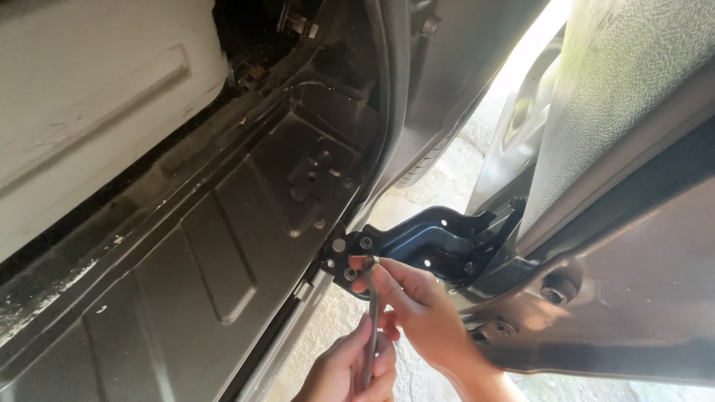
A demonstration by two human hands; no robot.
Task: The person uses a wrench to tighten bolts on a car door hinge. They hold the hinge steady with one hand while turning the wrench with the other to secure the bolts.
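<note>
A black door hinge bracket [436, 240] joins the dark car body pillar [246, 246] to the open door [633, 283]. Three bolts show at its body end, one of them a bolt [366, 242] just above my fingers. A thin metal wrench [372, 309] stands nearly upright, its head at the hinge's lower bolts. My right hand [421, 309] pinches the wrench head against the hinge with its fingertips. My left hand [350, 368] is wrapped around the lower part of the handle at the bottom edge of the view.
A white body panel [89, 112] fills the upper left. The door's textured inner trim [625, 89] is at the upper right, with two more bolts [555, 292] on the door's lower edge. Pale concrete ground [439, 179] shows through the gap.
</note>
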